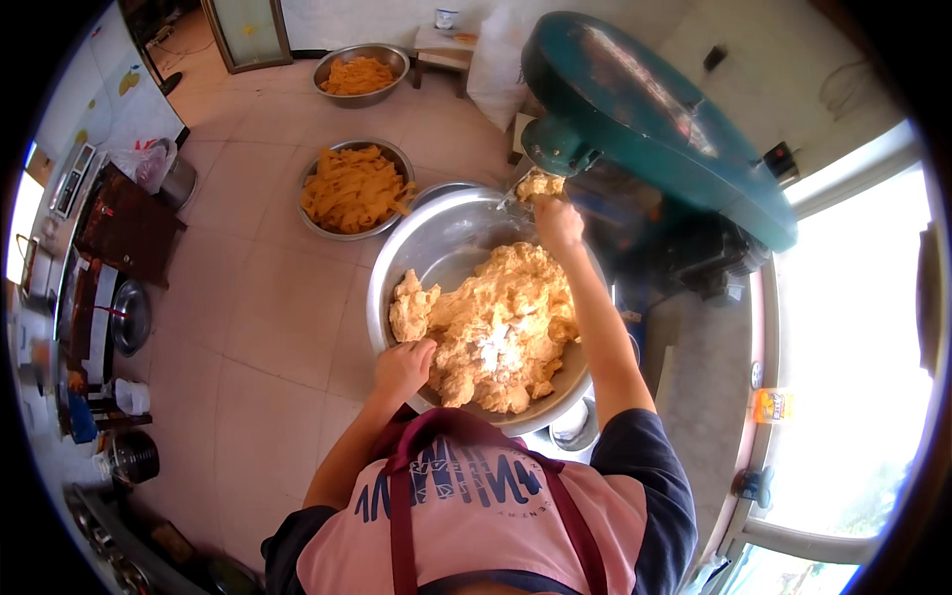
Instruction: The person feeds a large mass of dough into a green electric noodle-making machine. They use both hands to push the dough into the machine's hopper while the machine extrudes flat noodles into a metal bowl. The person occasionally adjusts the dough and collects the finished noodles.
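A large steel bowl (390,268) holds rough, pale orange dough (516,297), with a separate lump (412,307) at its left. My right hand (557,223), closed on a piece of dough (540,185), is raised over the bowl's back, just below the opening of a green machine (555,144). My left hand (402,367) is at the bowl's lower left edge with fingers curled next to the dough; whether it grips rim or dough I cannot tell.
Two bowls of orange strips (352,193) (357,74) sit on the tiled floor behind, near a low stool (441,45). A dark wooden cabinet (124,223) and pots line the left wall. A bright window (843,327) and ledge are on the right.
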